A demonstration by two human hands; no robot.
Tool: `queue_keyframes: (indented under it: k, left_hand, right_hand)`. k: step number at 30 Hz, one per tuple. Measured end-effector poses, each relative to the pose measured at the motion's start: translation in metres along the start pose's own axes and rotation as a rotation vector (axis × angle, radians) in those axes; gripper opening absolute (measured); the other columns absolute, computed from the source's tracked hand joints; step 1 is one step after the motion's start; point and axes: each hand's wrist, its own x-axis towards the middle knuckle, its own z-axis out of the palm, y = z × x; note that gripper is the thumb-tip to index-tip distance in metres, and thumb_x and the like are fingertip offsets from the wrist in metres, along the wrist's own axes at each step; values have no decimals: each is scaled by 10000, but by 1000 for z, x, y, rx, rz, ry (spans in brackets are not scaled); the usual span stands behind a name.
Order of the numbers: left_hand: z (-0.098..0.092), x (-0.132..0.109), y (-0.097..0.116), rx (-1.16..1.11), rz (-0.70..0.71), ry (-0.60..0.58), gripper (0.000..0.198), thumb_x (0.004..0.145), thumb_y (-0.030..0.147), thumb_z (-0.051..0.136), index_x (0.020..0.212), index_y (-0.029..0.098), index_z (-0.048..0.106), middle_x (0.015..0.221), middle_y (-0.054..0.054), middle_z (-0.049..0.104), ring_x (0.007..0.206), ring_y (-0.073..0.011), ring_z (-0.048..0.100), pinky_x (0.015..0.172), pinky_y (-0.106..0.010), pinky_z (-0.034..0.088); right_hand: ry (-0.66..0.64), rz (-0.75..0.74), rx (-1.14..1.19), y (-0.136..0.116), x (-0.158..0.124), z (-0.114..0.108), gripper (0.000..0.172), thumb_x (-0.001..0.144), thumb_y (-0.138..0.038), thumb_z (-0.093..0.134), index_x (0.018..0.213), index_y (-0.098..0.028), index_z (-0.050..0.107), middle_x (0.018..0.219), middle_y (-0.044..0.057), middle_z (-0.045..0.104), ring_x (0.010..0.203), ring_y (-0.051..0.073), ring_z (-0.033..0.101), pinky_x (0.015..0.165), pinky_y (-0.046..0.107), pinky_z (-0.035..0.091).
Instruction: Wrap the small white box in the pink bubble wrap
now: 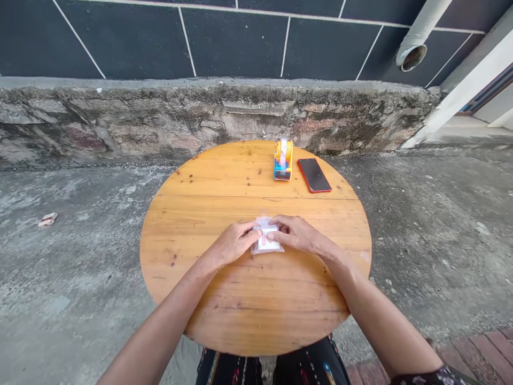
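A small white packet point(267, 245) in clear, wrinkled plastic wrap lies on the round wooden table point(200, 214), with a little red mark on its face. From the left, my left hand point(235, 243) is closed on its edge, thumb on top. My right hand point(296, 233) grips the other side, its thumb also pressing the top and its fingers curled at the far edge. Part of the packet's sides is hidden under my fingers.
Toward the table's far edge stands a yellow and blue tape dispenser point(283, 160) with a roll of tape. Right of it lies a phone point(315, 175) with a red rim. Behind the table runs a low stone wall base point(168, 125). A crumpled packet point(48, 219) is on the concrete ground.
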Motion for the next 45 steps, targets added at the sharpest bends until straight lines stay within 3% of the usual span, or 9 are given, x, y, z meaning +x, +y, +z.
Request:
queue_keyframes:
  k: [3,8,20,24,29,37,41,45]
  left_hand:
    - [3,2,-2,177,7,74,330,894,354,411,748,192,659,766,-27,609,756,-182,568,680,-283,429]
    - [6,2,-8,42,-6,117,287,881,338,470,1074,194,626,915,-27,674,785,-168,596,696,-270,448]
    - [7,-6,-6,41,1,27,190,872,334,526,852,194,653,786,5,640,692,-138,553,622,-247,405]
    - [8,-7,-4,39,-14,53,154,850,298,562,893,194,668,829,-3,645,717,-139,566,651,-248,416]
    - [11,-8,-4,55,-34,81,154,840,276,576,924,193,675,862,-14,620,737,-141,567,646,-250,424]
    - [13,-9,-8,71,3,159,218,824,228,602,1035,195,646,866,-11,634,749,-142,590,675,-261,468]
    - [15,-13,-8,102,211,318,181,812,230,658,989,194,667,920,-25,611,839,-146,604,746,-267,489]
    - [23,-16,-6,145,429,341,112,856,188,618,935,189,698,963,-42,605,845,-126,614,721,-233,495]
  right_hand:
    - [70,-46,-78,1,0,4,407,919,-517,503,1035,-175,691,860,54,637,721,150,561,661,273,412]
    - [77,-67,-89,-1,-2,6,425,960,-511,424,1057,-191,686,942,73,629,810,169,586,742,293,428]
    - [-72,-74,-86,-8,-8,-1,407,963,-497,426,948,-198,703,862,54,668,750,167,598,698,282,425]
    - [16,-23,-6,-4,-9,-3,375,953,-480,459,1029,-196,692,922,66,691,795,180,617,716,286,448]
    - [144,32,141,0,-13,-6,288,944,-407,498,956,-188,686,910,51,699,813,173,624,718,283,466]
    - [52,-88,124,-5,-16,2,206,855,-362,655,986,-206,686,967,42,665,848,159,609,780,289,458]
    - [58,-79,74,-6,-14,3,190,846,-349,662,953,-195,694,917,41,671,814,160,607,757,287,455]
    - [60,-92,80,-6,-15,1,193,838,-350,667,942,-190,696,899,43,677,811,163,610,755,288,459]
